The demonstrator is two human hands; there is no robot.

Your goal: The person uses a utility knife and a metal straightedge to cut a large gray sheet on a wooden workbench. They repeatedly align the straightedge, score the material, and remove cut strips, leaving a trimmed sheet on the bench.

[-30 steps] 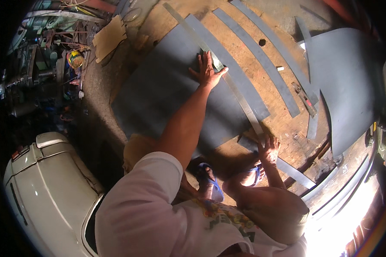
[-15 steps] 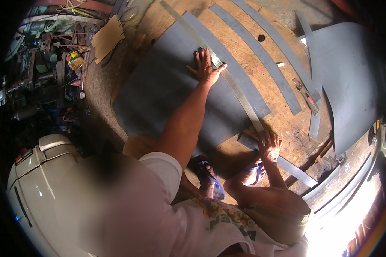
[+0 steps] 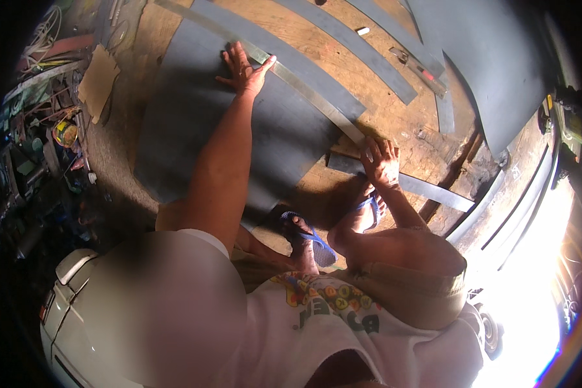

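A long metal straightedge [image 3: 310, 94] lies diagonally across a large dark grey sheet [image 3: 194, 123] on a wooden board floor [image 3: 368, 77]. My left hand [image 3: 246, 68] is stretched out and pressed flat, fingers spread, on the sheet and the far part of the straightedge. At the straightedge's near end, by the sheet's edge, my right hand [image 3: 381, 161] rests with its fingers curled down. Whether they hold anything is hidden. I crouch with my feet in blue sandals [image 3: 307, 236] just below the sheet.
Several cut grey strips [image 3: 362, 48] lie on the boards beyond the straightedge, one more strip [image 3: 427, 187] by my right hand. Another big grey sheet [image 3: 498, 71] lies at the upper right. Cardboard [image 3: 97, 81] and cluttered tools sit at the left; a white vehicle part [image 3: 64, 304] at the lower left.
Both hands stay on the straightedge in the same places. The view has drifted slightly, so the sheet and hands sit a little higher in the picture.
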